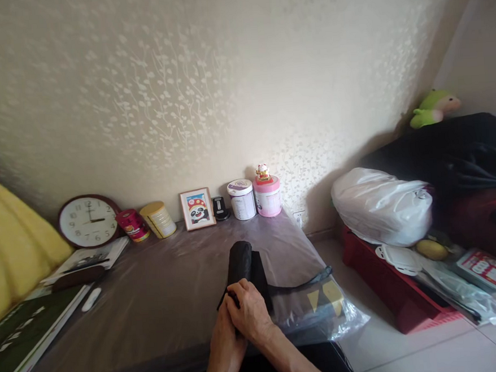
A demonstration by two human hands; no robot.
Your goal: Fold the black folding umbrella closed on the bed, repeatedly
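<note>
A black roll (pixel 239 257) of thin, slightly shiny material lies on the covered table, pointing away from me, with a flat black flap (pixel 261 278) along its right side. I cannot tell whether it is plastic or cloth. My right hand (pixel 250 310) is closed over the near end of the roll, fingers curled. Pressed against it from the left and below, my left hand (pixel 226 326) is also closed at that end, its fingers mostly hidden. Just right of the hands lies a clear plastic bag (pixel 350 317) with yellow shapes, and a dark strip runs along its upper edge.
Along the wall stand a clock (pixel 89 221), a red can (pixel 132 224), a yellow can (pixel 158 219), a panda picture frame (pixel 197 209) and two tubs (pixel 241 199). Books (pixel 33 337) lie left. A red box (pixel 391 283) with bags stands right, beyond the table's edge.
</note>
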